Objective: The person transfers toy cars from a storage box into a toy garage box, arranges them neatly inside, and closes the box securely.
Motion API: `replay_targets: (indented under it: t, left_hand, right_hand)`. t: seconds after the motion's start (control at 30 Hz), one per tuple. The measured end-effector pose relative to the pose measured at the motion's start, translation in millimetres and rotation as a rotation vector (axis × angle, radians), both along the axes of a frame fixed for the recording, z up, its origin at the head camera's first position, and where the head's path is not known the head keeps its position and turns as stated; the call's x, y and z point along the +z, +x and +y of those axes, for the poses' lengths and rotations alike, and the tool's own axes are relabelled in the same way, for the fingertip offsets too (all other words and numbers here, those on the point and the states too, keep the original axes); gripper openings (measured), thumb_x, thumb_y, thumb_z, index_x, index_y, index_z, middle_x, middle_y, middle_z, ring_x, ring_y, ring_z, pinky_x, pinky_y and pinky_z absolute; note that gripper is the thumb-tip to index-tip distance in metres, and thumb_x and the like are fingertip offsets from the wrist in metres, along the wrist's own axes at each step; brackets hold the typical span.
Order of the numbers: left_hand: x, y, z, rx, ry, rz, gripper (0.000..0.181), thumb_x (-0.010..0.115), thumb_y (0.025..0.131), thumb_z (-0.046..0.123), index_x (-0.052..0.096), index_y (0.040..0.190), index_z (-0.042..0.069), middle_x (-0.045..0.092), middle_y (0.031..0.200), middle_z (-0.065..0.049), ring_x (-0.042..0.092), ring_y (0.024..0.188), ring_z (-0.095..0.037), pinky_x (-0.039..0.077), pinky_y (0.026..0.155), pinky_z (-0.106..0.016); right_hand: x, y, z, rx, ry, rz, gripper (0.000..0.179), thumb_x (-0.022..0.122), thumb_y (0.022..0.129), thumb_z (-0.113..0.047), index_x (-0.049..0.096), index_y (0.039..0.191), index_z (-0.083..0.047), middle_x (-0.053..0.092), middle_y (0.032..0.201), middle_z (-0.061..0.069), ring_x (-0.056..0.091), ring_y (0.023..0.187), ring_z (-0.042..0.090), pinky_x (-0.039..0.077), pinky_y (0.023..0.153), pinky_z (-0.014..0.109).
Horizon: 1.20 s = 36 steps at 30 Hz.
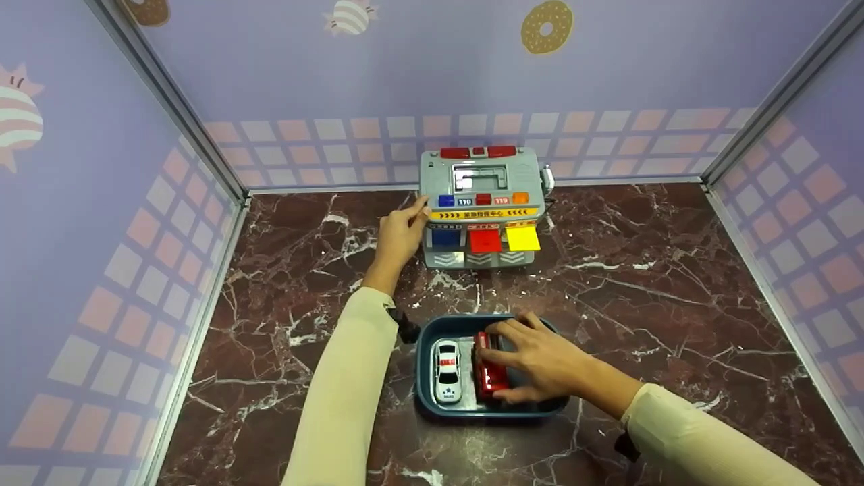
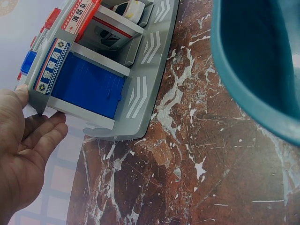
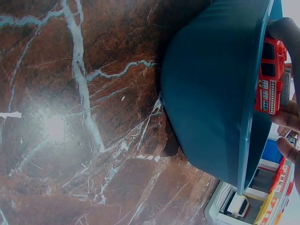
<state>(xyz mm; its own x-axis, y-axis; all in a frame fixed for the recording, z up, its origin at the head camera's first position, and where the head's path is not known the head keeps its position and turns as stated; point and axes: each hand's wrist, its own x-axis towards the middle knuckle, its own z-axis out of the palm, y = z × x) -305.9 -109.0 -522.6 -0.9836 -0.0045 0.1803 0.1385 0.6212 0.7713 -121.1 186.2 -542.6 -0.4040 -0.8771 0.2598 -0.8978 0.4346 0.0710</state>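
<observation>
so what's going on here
A person is handling toy vehicles beside a grey toy station. Their right hand grips a red toy truck at the blue tray; whether it has left the tray floor is hard to tell. A white toy car lies in the tray, to its left. The left hand holds the station's left edge. The station's blue door is down, while its red door and yellow door are swung up.

I have room over the marbled tabletop right of the toy emergency station, but its yellow door juts forward, the left sleeve bars the left approach, and the white police car leaves only a narrow gap beside the red fire truck.
</observation>
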Motion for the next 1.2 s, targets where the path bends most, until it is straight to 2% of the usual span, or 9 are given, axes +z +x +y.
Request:
replay_targets:
  t: [0.2, 0.43, 0.57, 0.8, 1.0, 1.2]
  left_hand:
    - [-0.2, -1.4, 0.1, 0.003, -0.012, -0.002, 0.039, 0.064, 0.114, 0.039, 0.071, 0.150, 0.027, 0.073, 0.145, -0.010, 0.076, 0.119, -0.035, 0.056, 0.114, -0.053]
    - [1.2, -0.3, 0.8, 0.010, -0.006, 0.000, 0.038, 0.064, 0.114, 0.040, 0.071, 0.149, 0.027, 0.071, 0.146, -0.010, 0.076, 0.116, -0.037, 0.056, 0.113, -0.053]
    - [1.3, -0.5, 1.0, 0.011, -0.008, 0.002, 0.039, 0.064, 0.113, 0.040, 0.071, 0.149, 0.027, 0.070, 0.148, -0.010, 0.075, 0.125, -0.036, 0.055, 0.116, -0.053]
    - [1.6, -0.8, 1.3, 0.006, 0.003, -0.004, 0.039, 0.064, 0.114, 0.040, 0.070, 0.150, 0.026, 0.069, 0.149, -0.006, 0.075, 0.118, -0.033, 0.055, 0.114, -0.053]
    - [0.7, -0.5, 0.8, 0.003, -0.009, -0.016, 0.040, 0.062, 0.114, 0.041, 0.069, 0.151, 0.028, 0.069, 0.151, -0.004, 0.074, 0.127, -0.035, 0.054, 0.117, -0.052]
    - [0.1, -0.1, -0.2, 0.002, -0.012, -0.012, 0.040, 0.062, 0.114, 0.041, 0.069, 0.152, 0.028, 0.071, 0.147, -0.008, 0.073, 0.130, -0.036, 0.052, 0.119, -0.053]
  right_hand:
    - [-4.4, 2.1, -1, -0.003, 0.031, 0.010, 0.074, 0.077, 0.090, -0.075, 0.072, 0.146, -0.027, 0.067, 0.140, 0.013, 0.069, 0.121, 0.028, 0.054, 0.108, 0.058]
    - [-10.6, 4.4, -4, 0.002, 0.051, 0.021, 0.069, 0.073, 0.093, -0.076, 0.073, 0.143, -0.029, 0.066, 0.137, 0.010, 0.068, 0.118, 0.026, 0.053, 0.105, 0.055]
    - [-11.3, 5.5, -6, -0.010, 0.067, 0.013, 0.069, 0.073, 0.093, -0.076, 0.072, 0.144, -0.030, 0.066, 0.137, 0.010, 0.068, 0.119, 0.026, 0.052, 0.106, 0.055]
    - [-10.1, 6.9, -8, -0.033, 0.106, -0.004, 0.071, 0.070, 0.094, -0.077, 0.070, 0.148, -0.031, 0.065, 0.141, 0.011, 0.068, 0.121, 0.027, 0.053, 0.107, 0.057]
    - [-12.9, 6.1, -9, -0.019, 0.073, 0.009, 0.069, 0.073, 0.093, -0.075, 0.072, 0.145, -0.029, 0.065, 0.139, 0.010, 0.067, 0.118, 0.025, 0.052, 0.103, 0.054]
    - [-13.1, 6.3, -9, -0.023, 0.056, 0.007, 0.071, 0.074, 0.093, -0.075, 0.072, 0.145, -0.028, 0.066, 0.139, 0.008, 0.067, 0.119, 0.024, 0.050, 0.102, 0.052]
